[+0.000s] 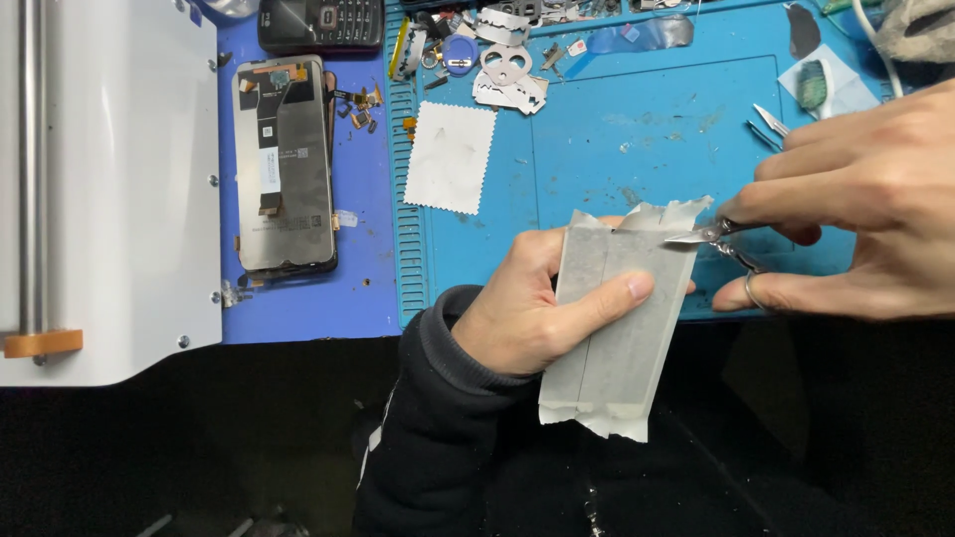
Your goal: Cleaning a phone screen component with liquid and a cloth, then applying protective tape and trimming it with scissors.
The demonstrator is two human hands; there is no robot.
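- Head view, looking straight down: the left hand (527,313) grips a grey, semi-clear flat pouch (617,318), thumb pressed across its front and fingers curled behind, holding it upright over the near edge of the blue work mat (637,129).
- The right hand (856,209) comes in from 3 o'clock, fingers closed through and around a small pair of scissors (721,244); the blades meet the pouch's top right corner.
- From what shows, the cut looks barely begun: the top edge is ragged and lifted near the blades, yet the strip along the top is not off, and the pouch is otherwise sealed, its bottom fold intact. Most of the opening seems left to do.
- At 10 o'clock from the pouch lies a white square (450,156) with pinked edges.
- Further toward 9 o'clock, an opened phone (284,164) rests back-up, its insides bare, on the darker blue pad.
- At 12 o'clock sit scattered metal parts (507,75); tweezers (771,124) lie toward 1 o'clock.
- A white machine housing (109,189) fills the far 9 o'clock side.
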